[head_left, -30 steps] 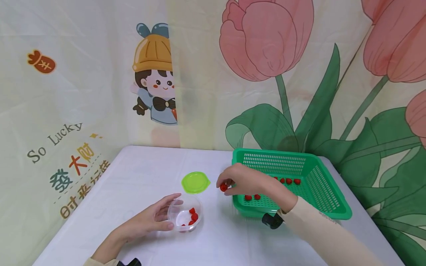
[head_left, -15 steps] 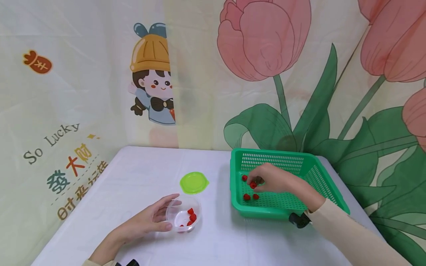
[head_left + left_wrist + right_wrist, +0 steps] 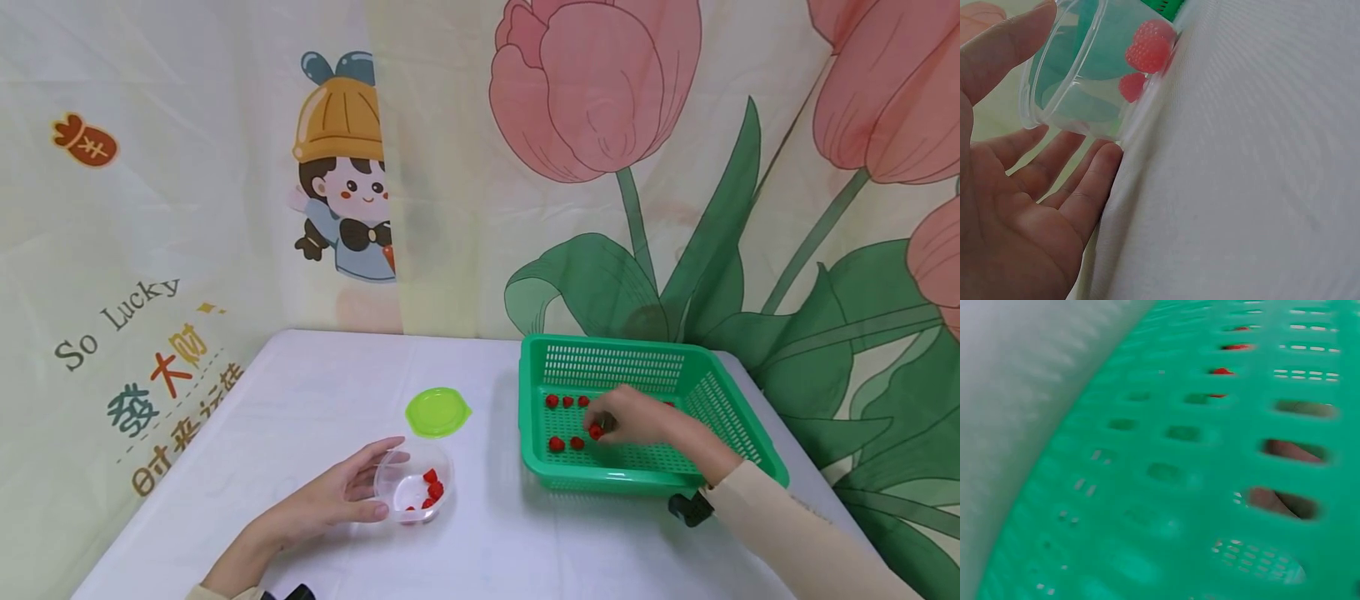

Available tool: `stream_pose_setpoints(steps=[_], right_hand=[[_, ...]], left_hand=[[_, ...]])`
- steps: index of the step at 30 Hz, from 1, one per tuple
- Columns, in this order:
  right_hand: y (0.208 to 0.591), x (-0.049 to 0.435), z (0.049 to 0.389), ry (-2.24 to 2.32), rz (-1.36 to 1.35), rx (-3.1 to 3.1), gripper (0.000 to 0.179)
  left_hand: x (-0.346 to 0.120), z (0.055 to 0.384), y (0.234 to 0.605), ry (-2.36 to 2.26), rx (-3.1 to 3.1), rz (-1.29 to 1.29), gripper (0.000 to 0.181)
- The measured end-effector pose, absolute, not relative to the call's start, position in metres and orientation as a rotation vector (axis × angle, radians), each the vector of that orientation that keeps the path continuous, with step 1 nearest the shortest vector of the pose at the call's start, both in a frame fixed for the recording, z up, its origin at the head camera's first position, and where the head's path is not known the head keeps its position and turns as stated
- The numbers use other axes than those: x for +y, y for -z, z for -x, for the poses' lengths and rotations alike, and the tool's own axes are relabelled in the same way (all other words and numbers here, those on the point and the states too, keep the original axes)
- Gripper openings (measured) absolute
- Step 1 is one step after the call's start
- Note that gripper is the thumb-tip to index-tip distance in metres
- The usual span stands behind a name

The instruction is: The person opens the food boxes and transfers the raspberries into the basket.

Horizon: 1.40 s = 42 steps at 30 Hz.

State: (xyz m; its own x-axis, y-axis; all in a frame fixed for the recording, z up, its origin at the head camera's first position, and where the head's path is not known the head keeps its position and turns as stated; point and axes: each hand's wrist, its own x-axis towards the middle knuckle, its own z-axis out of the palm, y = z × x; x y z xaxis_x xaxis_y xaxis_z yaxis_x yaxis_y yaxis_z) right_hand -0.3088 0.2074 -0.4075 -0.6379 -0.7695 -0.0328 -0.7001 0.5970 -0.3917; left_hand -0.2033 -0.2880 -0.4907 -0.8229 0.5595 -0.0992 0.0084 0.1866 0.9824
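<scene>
In the head view my left hand (image 3: 341, 492) holds a clear plastic cup (image 3: 390, 477) upright on the table, thumb on the near side and fingers round the far side. Several red raspberries (image 3: 435, 490) lie inside it. The left wrist view shows two of these raspberries (image 3: 1149, 47) through the cup wall (image 3: 1079, 100). My right hand (image 3: 633, 414) is inside a green basket (image 3: 615, 477), pinching a raspberry (image 3: 596, 431) low over its floor. Two raspberries (image 3: 556, 444) lie just left of it. Behind them runs a back row of raspberries (image 3: 567, 402), partly hidden by the hand.
A bright green lid (image 3: 438, 412) lies on the white-covered table (image 3: 337, 375) beyond the cup. In the right wrist view the slotted basket wall (image 3: 1222, 456) covers most of my hand. A printed cloth (image 3: 450, 167) hangs behind the table.
My right hand has carried the raspberry from left of the basket's rim rightward into the basket, to the right of the front two raspberries. The left hand has stayed at the cup.
</scene>
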Motion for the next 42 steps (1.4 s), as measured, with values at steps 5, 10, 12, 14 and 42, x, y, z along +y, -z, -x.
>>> stream_pose_setpoints(steps=[5, 10, 12, 14, 42], right_hand=[[0.421, 0.212, 0.312, 0.509, 1.220, 2.645, 0.017], [0.429, 0.214, 0.313, 0.500, 1.152, 2.663, 0.016], [0.431, 0.214, 0.313, 0.501, 1.145, 2.663, 0.015], [0.433, 0.213, 0.313, 0.502, 1.152, 2.665, 0.015], [0.432, 0.210, 0.308, 0.462, 1.119, 2.655, 0.021]], left_hand=[[-0.288, 0.204, 0.491, -1.677, 2.026, -0.528, 0.085], [-0.288, 0.204, 0.491, -1.680, 2.020, -0.525, 0.085], [-0.288, 0.203, 0.491, -1.681, 2.017, -0.527, 0.085], [-0.288, 0.203, 0.491, -1.683, 2.015, -0.527, 0.085], [-0.289, 0.202, 0.490, -1.672, 2.028, -0.524, 0.086]])
